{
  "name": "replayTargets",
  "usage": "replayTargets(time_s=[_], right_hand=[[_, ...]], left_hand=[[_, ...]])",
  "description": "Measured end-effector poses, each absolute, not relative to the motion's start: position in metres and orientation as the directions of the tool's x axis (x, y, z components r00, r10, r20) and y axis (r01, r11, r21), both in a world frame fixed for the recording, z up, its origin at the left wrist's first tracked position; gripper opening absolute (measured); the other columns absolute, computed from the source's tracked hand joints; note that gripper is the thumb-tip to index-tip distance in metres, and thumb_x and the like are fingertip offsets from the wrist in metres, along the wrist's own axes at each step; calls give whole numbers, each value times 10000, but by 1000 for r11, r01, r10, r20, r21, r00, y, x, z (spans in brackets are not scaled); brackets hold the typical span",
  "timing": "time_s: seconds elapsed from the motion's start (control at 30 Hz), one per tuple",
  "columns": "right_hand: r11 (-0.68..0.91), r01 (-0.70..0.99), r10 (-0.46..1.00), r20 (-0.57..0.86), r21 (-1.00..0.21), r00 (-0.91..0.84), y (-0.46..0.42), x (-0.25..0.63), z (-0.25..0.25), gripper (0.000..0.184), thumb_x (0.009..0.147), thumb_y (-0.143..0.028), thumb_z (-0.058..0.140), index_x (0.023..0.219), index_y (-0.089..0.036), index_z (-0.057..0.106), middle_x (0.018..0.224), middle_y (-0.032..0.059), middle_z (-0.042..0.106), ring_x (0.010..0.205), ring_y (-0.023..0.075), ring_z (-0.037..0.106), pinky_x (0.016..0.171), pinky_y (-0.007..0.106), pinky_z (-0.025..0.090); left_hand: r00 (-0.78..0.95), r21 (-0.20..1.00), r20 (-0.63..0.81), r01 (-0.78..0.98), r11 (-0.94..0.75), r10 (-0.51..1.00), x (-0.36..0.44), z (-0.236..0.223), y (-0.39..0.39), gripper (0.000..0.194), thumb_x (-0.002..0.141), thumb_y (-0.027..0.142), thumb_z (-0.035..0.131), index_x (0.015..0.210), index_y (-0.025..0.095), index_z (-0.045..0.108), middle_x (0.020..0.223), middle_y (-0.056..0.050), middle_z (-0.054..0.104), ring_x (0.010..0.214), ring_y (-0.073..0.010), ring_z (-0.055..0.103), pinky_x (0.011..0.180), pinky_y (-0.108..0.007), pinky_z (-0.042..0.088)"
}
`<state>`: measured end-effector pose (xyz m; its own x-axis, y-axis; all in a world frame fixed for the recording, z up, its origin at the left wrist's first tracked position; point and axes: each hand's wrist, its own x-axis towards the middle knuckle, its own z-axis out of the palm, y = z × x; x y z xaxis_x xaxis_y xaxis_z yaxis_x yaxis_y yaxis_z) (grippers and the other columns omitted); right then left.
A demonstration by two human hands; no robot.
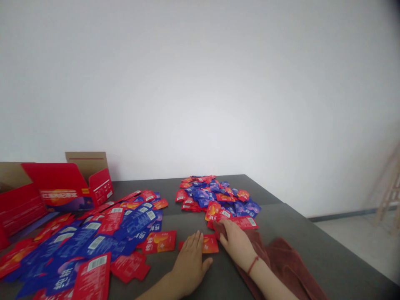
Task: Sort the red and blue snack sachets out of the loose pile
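Observation:
My left hand point(190, 260) lies palm down on the dark grey table point(315, 246), fingers spread and holding nothing. Its fingertips are at the edge of a red foil packet point(208, 245). My right hand point(236, 239), with a red thread around its wrist, rests on a crumpled dark red towel point(281, 262). The towel's corner is bunched under its fingers, close to red packets point(245, 223) at the near edge of a mixed pile of red and blue packets point(215, 196).
A larger heap of red and blue packets point(93, 237) spreads across the table's left side. Beyond it stand open red cardboard cartons point(59, 187). The table's right edge runs diagonally to a pale floor, with a wooden ladder point(387, 196) by the white wall.

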<state>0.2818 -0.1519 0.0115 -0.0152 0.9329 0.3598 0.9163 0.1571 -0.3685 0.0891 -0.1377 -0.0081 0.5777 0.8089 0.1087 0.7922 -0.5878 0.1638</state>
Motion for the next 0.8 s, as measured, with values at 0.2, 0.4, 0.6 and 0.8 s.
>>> replayTargets(time_s=[0.2, 0.4, 0.6, 0.8], right_hand=[[268, 879, 914, 393, -395, -102, -157, 271, 10, 350, 784, -145, 543, 1131, -166, 583, 1126, 97, 603, 1051, 226, 540, 925, 333, 396], [320, 913, 919, 315, -253, -235, -162, 259, 10, 206, 834, -189, 546, 1009, -200, 654, 1021, 62, 612, 997, 235, 525, 903, 372, 368], [319, 933, 929, 251, -164, -274, -152, 238, 2, 281, 863, -89, 450, 1041, -148, 659, 1032, 94, 611, 985, 250, 520, 901, 383, 379], [408, 898, 887, 304, -166, -347, -153, 249, -13, 329, 880, -92, 429, 1117, -179, 639, 1058, 86, 614, 970, 231, 542, 884, 368, 406]], left_hand=[[510, 69, 330, 826, -559, 794, 78, -12, -93, 438, 939, 174, 328, 1339, 96, 488, 1404, -150, 481, 1299, -257, 436, 1083, -449, 352], [528, -104, 295, 846, -522, 796, 77, -30, -81, 467, 903, 110, 331, 1331, 124, 517, 1390, -130, 504, 1288, -264, 446, 1097, -489, 301], [509, -22, 251, 853, -521, 823, 81, -21, -88, 471, 918, 129, 294, 1338, 132, 509, 1405, -138, 483, 1300, -267, 424, 1104, -516, 260], [513, 66, 219, 841, -537, 830, 74, -13, -88, 431, 956, 239, 302, 1335, 214, 508, 1418, -93, 474, 1310, -252, 402, 1107, -527, 239]])
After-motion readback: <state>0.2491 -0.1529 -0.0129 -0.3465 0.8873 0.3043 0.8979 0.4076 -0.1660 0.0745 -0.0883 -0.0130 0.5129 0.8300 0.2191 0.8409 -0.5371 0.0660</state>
